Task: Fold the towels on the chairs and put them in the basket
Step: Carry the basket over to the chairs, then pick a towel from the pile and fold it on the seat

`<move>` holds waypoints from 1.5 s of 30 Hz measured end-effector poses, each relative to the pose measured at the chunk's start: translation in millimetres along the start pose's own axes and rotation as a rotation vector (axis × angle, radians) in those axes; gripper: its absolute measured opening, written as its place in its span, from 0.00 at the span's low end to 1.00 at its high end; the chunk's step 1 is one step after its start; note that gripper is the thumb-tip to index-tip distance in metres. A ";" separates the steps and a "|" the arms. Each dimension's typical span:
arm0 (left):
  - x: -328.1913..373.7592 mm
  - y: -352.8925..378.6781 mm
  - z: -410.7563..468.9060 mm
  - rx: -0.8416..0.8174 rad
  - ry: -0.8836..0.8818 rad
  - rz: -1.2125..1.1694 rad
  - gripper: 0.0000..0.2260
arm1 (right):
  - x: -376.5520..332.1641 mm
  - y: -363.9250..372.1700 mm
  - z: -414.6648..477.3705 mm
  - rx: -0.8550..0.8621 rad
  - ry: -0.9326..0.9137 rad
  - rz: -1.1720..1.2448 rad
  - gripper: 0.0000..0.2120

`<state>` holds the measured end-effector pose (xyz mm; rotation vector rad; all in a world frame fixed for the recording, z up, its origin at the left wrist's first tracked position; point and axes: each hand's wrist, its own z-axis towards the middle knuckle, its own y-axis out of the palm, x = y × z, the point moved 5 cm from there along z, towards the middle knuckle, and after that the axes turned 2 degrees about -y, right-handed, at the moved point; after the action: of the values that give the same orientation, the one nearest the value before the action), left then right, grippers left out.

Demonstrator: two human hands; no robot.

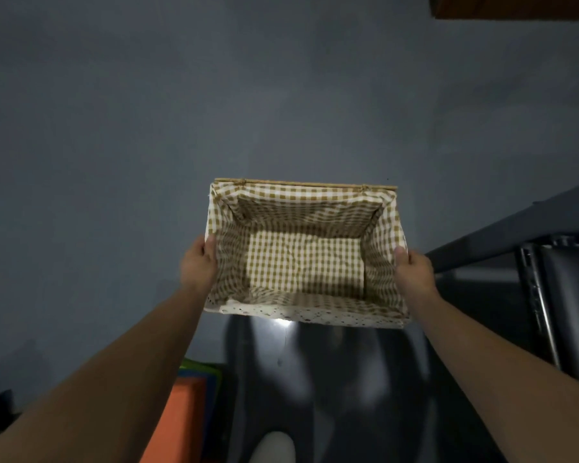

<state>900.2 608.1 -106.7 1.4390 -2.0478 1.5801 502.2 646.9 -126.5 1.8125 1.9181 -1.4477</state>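
"Head view: where's the basket [301, 312]?"
"Held out over the dark floor. Left hand [198, 265] grips its left wall, right hand [413, 270] grips the right wall. Only checked lining inside."
"Progress?"
"Barely started, I'd judge: no towel in it, all folding left. Orange stack [181, 419] lower left, cannot tell what."

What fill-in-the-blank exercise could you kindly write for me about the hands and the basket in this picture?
1. The left hand and the right hand both grip the ____.
2. Nothing lies inside the basket, so it is ____.
3. The orange item shows at the lower ____ of the view.

Missing words: basket; empty; left
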 end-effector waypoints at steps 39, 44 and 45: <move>441.7 247.8 -757.0 -1.281 1.361 0.708 0.07 | 175.4 -626.6 -509.9 0.780 0.547 0.015 0.23; 350.6 303.2 -812.8 -1.422 1.500 0.711 0.08 | 255.2 -597.3 -517.1 0.700 0.555 -0.111 0.26; 335.5 313.2 -822.3 -1.461 1.522 0.688 0.08 | 266.6 -594.0 -516.8 0.697 0.552 -0.118 0.25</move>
<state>167.7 1080.5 249.9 -0.8243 -1.6193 0.3538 193.9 1298.5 287.4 2.6730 1.8895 -1.9995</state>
